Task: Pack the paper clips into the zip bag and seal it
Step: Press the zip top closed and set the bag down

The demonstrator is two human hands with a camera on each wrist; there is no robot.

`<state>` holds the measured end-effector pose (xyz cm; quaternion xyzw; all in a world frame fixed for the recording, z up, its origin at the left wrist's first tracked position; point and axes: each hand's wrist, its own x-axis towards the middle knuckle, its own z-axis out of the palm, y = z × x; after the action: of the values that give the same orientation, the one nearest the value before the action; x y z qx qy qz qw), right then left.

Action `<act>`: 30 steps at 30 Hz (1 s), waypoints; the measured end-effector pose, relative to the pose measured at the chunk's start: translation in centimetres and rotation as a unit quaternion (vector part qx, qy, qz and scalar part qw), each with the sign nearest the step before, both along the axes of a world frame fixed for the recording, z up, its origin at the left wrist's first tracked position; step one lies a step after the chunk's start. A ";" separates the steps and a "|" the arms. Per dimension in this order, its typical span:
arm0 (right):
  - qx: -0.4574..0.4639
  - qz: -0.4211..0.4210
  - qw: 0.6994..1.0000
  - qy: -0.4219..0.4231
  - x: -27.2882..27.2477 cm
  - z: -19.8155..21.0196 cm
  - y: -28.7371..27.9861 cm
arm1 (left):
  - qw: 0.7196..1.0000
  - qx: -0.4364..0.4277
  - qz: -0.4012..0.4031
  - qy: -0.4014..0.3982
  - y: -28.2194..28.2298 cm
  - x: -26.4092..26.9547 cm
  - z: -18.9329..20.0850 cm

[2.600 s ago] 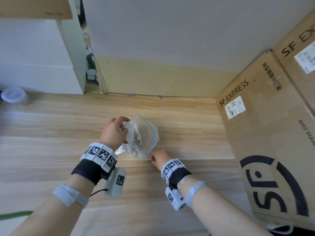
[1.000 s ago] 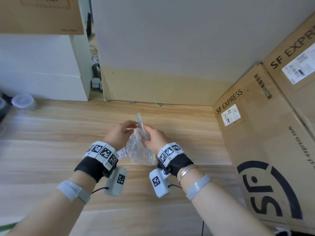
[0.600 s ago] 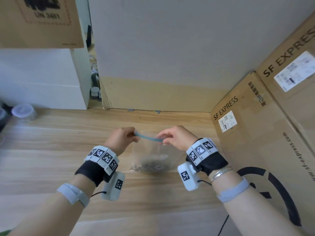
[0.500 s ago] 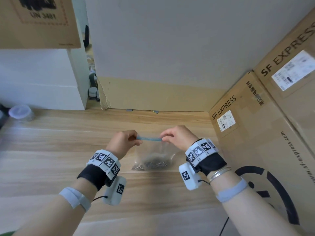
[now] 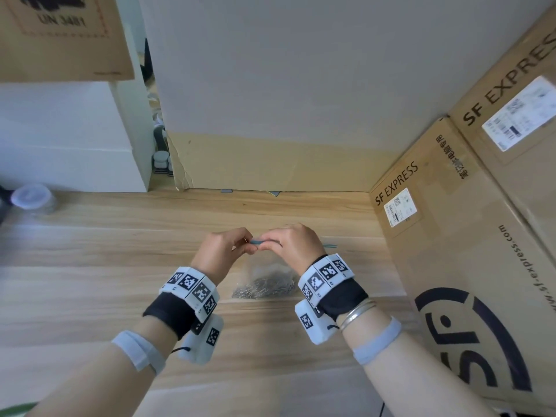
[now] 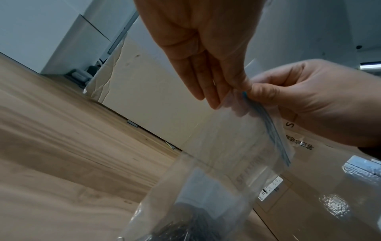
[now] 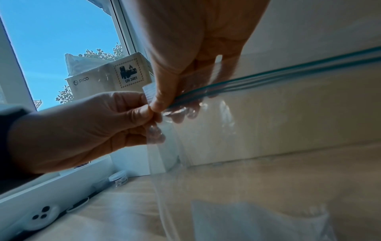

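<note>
Paper clips (image 5: pixel 264 286), a heap of thin silvery wire ones, lie in the bottom of a clear plastic zip bag (image 5: pixel 266 273) with a blue closure strip (image 5: pixel 256 242), and the bag hangs between the person's two hands above the wooden tabletop (image 5: pixel 120 260). The left hand (image 5: pixel 221 251) and the right hand (image 5: pixel 293 245) meet fingertip to fingertip at the bag's top edge, each pinching the blue strip between thumb and fingers.

From the head view only a short piece of the strip shows between the knuckles, and the clips appear as a grey mass low in the bag, which looks to touch or nearly touch the tabletop. The left wrist view shows what the head view hides: the strip (image 6: pixel 268 125) runs on past the right hand (image 6: pixel 313 101) to the bag's far corner, while the left hand's fingers (image 6: pixel 208 84) lie nearly straight against the film. The right wrist view shows the two parallel blue ridges (image 7: pixel 268 76) up close, and the left hand (image 7: pixel 82 130) curled round the bag's corner.

The tabletop is pale wood with a long grain. A grey wall panel with a tan lower band (image 5: pixel 270 164) stands behind, brown cardboard boxes printed SF EXPRESS (image 5: pixel 451 236) stand at the right, and a small clear lidded jar (image 5: pixel 30 197) sits far left. A window with blue sky (image 7: pixel 51 40) shows in the right wrist view.

The bag's mouth points up, its clip-laden bottom down; the strip's long axis runs left to right.
</note>
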<state>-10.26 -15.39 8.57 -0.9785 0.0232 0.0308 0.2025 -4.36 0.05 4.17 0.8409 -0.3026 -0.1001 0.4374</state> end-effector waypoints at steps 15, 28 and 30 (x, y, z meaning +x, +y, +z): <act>0.007 -0.001 1.000 0.003 0.7 -0.4 0.2 | 0.999 -0.024 -0.029 -0.010 0.4 -0.1 0.0; -0.042 0.029 0.998 -0.020 0.4 -0.5 0.3 | 0.993 0.057 -0.080 -0.067 0.3 0.2 0.3; -0.059 0.039 0.997 -0.013 0.6 -0.4 0.3 | 0.987 0.090 -0.105 -0.079 0.4 0.5 0.8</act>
<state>-9.70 -15.12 8.21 -0.9893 -0.0161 0.0242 0.1431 -3.91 0.46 4.93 0.8454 -0.4126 -0.1060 0.3221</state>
